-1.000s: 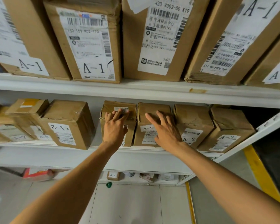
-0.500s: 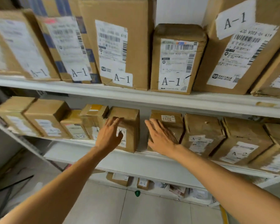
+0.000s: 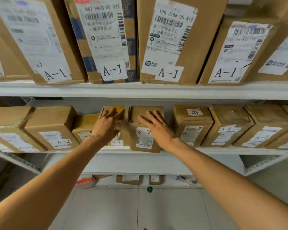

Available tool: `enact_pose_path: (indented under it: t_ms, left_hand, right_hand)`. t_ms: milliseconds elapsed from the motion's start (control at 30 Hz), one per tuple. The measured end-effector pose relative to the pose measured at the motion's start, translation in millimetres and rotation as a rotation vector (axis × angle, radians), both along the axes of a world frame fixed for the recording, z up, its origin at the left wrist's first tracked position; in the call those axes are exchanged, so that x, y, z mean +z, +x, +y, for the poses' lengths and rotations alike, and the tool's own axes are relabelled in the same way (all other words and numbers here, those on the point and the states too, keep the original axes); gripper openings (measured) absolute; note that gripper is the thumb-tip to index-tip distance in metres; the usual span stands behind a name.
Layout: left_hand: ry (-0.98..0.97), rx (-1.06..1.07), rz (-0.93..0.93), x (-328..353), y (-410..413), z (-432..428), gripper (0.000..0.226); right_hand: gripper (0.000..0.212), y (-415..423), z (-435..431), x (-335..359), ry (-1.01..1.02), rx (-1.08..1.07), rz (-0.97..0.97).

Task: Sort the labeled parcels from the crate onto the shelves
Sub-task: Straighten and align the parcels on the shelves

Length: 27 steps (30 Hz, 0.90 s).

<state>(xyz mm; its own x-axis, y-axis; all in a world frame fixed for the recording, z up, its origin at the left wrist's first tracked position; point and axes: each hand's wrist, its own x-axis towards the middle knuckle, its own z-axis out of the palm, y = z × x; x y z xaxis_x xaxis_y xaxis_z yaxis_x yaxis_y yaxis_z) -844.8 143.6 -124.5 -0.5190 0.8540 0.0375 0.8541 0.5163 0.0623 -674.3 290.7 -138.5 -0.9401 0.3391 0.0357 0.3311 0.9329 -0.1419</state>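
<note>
A brown A-2 parcel [image 3: 140, 138] stands on the middle shelf [image 3: 223, 151], its front sticking out slightly past the edge. My right hand [image 3: 158, 128] lies flat with straight fingers on that parcel's top and right side. My left hand [image 3: 106, 125] has its fingers spread over the upper front of a smaller parcel with a yellow sticker [image 3: 121, 112] just to the left. Neither hand grips anything. The crate is out of view.
Tall A-1 boxes [image 3: 170, 39] fill the upper shelf [image 3: 140, 90]. More A-2 parcels [image 3: 51, 128] line the middle shelf on both sides. Small packages [image 3: 155, 179] and a green object [image 3: 149, 189] sit at floor level under the rack.
The view has shifted left along the rack. Both hands moved from the earlier pair of parcels to the A-2 parcel and its left neighbour, staying flat against them.
</note>
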Motion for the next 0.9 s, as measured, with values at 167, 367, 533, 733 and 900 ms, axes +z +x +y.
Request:
enact_pose_path:
  t_ms: [167,367,533,733,900]
  left_hand:
    - [0.011,-0.032,0.001,-3,7,8,0.09]
    - [0.005,-0.037,-0.091,-2,14,21,0.096]
    - [0.149,-0.003,-0.224,4,5,4,0.098]
    - [0.174,0.111,-0.171,7,-37,-58,0.105]
    - [0.11,0.207,-0.099,14,-94,-119,0.098]
  right_hand:
    - [0.095,12,17,-7,-0.009,-0.013,0.065]
    - [0.094,19,34,-11,0.04,-0.031,0.082]
    - [0.082,13,23,-6,-0.002,-0.03,0.098]
    - [0.056,-46,-40,12,-0.044,0.156,0.338]
    - [0.043,-112,-101,9,-0.05,0.304,0.287]
